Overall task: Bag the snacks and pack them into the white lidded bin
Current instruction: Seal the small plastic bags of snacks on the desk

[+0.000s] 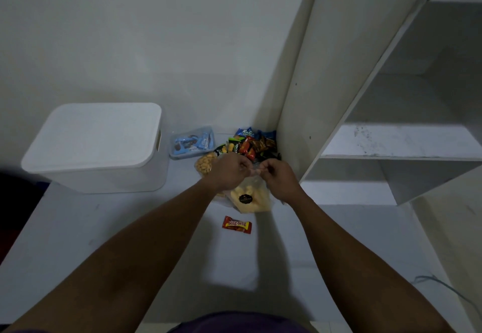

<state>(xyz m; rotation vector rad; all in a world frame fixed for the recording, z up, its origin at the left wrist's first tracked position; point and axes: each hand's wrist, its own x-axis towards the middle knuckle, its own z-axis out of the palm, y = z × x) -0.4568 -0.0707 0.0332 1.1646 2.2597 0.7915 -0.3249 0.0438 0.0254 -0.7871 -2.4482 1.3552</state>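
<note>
White counter (78, 241) runs back to a plain wall, w/ an open cupboard door (326, 72) and shelves (404, 139) to the right of the hands. Left hand (229, 167) and right hand (279, 176) meet over the clear bag (251, 199) of pale yellow snacks, each w/ fingers curled in and pinching the bag's top edge. Prob. they hold it there to work the mouth, opening or sealing it; can't tell which. The bag hangs or leans below the hands toward the body, black sticker facing up. Just beyond the hands sits the loose snack pile (253, 143), tucked into the corner by the door, so it's within short reach. A pouch of round yellow bits (204, 164) lies under the left hand, a clear tub (191, 142) of blue packs just past it. White lidded bin (99, 147) stands well left of the left hand, lid on, so it needs opening first. One red bar (236, 224) lies alone nearer the body. Room is tight on the right by the door edge, and wide on the near side and left toward the bin.
</note>
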